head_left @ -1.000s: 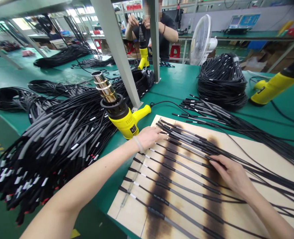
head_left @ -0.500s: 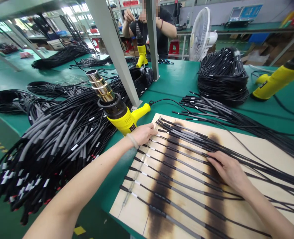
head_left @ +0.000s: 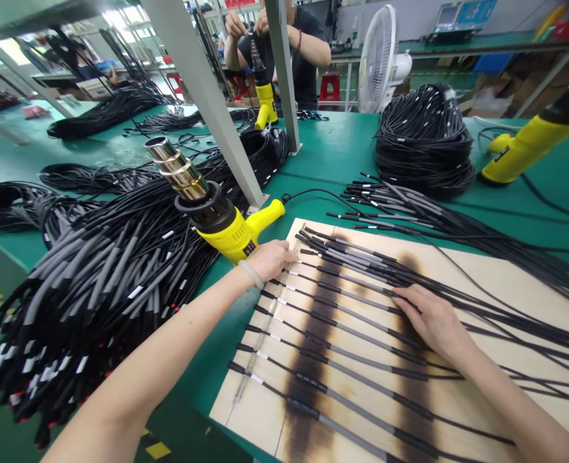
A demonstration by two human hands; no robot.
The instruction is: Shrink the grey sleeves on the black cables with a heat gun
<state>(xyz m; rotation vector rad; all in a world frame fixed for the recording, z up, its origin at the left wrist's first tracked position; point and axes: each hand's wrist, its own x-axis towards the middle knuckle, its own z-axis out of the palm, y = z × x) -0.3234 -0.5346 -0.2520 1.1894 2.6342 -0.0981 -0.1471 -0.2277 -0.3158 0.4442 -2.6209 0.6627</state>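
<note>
A: Checking the fingers first: what are they doing?

B: The fingers (head_left: 284, 254) of the left hand (head_left: 269, 260) lie flat and open at the left edge of a scorched wooden board (head_left: 258, 402), beside the cable ends. Those of the right hand (head_left: 431, 319) lie open across the black-and-grey sleeved cables (head_left: 352, 325), pressing on them without closing around any.

A: And the cables?

B: They lie side by side across the board, running over two dark burn marks (head_left: 308, 366), and some carry small white bands.

A: What's nearest the left hand?

B: A yellow heat gun (head_left: 229, 235) stands on its base on the green desk (head_left: 332, 161), its metal nozzle (head_left: 178, 168) pointing up. The left wrist wears a pale band (head_left: 251, 274).

A: Any brand or writing?

B: There's a small dark label (head_left: 249, 248) on the gun, but it's too small to read.

A: What's further out?

B: A big heap of sleeved cables (head_left: 101, 302) lies to the left, and a tall coil (head_left: 424, 138) sits far right, beside a second yellow heat gun (head_left: 525, 146). Further off stands a white fan (head_left: 378, 61). Beyond the desk, a co-worker (head_left: 296, 61) has both hands raised at a third upright heat gun (head_left: 265, 106).
</note>
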